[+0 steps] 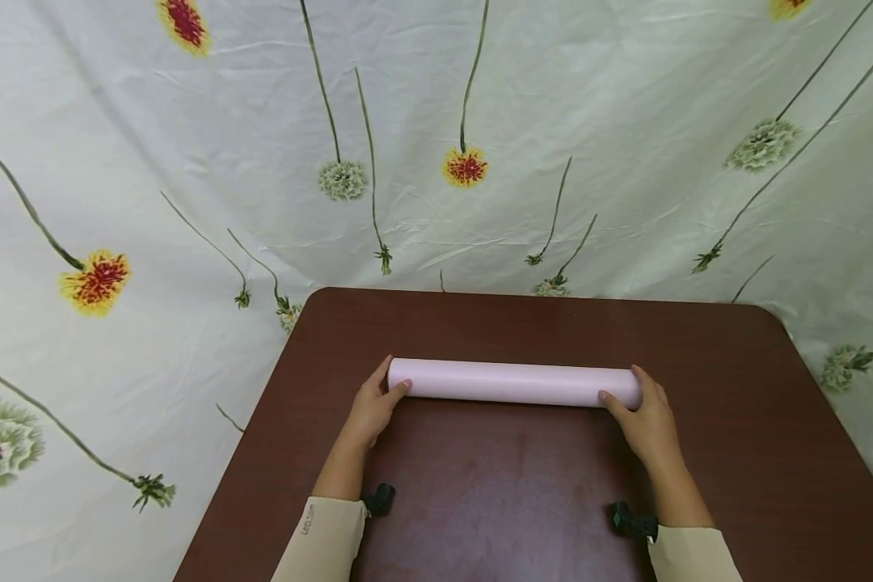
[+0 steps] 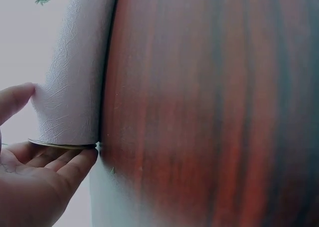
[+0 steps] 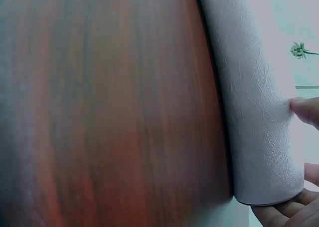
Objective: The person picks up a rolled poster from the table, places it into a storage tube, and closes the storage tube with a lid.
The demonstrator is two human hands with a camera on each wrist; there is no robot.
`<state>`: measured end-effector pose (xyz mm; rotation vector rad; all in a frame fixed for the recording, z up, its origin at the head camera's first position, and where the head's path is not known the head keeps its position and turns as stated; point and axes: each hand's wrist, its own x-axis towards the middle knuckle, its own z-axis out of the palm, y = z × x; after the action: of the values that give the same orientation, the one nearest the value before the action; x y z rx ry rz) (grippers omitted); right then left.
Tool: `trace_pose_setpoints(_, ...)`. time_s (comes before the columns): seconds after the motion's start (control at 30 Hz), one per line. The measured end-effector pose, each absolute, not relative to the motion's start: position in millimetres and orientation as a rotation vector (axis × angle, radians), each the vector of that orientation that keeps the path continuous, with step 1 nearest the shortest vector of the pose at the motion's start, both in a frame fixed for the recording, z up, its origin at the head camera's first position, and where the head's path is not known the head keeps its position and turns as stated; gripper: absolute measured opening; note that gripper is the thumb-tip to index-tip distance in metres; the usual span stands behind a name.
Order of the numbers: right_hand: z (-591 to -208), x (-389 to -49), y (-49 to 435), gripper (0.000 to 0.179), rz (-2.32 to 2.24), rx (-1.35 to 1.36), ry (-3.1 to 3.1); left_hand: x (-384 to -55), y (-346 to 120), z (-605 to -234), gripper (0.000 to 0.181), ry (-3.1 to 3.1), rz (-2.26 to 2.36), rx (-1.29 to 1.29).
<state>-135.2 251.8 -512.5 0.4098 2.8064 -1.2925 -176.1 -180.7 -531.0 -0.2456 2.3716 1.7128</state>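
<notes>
A long pale pink roll (image 1: pixel 512 382) with a textured skin lies crosswise on the dark brown table (image 1: pixel 509 493). My left hand (image 1: pixel 389 388) grips its left end, thumb on the near side and fingers cupped around the end. My right hand (image 1: pixel 628 394) holds the right end the same way. In the left wrist view the thumb (image 2: pixel 17 100) presses the roll (image 2: pixel 75 97) while the fingers (image 2: pixel 70 162) lie against its end face. In the right wrist view a fingertip (image 3: pixel 305 110) touches the roll (image 3: pixel 254 117) near its end.
A white cloth printed with long-stemmed flowers (image 1: pixel 436 162) hangs behind and around the table. The table's rounded far corners sit just beyond the roll. Bare tabletop (image 1: pixel 502 477) stretches between my forearms, and black wrist mounts (image 1: pixel 378 499) show at my cuffs.
</notes>
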Motion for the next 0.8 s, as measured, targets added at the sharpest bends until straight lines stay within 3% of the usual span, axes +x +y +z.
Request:
trace_pose_setpoints(0.4,-513.5,-134.7,250.0,0.087,-1.358,0.362,2.883,-172.9,-184.3,-521.6,0.086,2.355,1.809,-0.241)
trace_pose_setpoints(0.63,-510.2,-135.1,245.5,0.060,-1.490,0.327,3.062,-169.5,-184.5,-506.8,0.072,2.531,1.720,-0.244)
trace_pose_setpoints(0.8,-506.8,-135.6,239.8,0.047,-1.547,0.033,3.247,-165.9,-178.5,-495.0,0.057,2.752,1.651,-0.165)
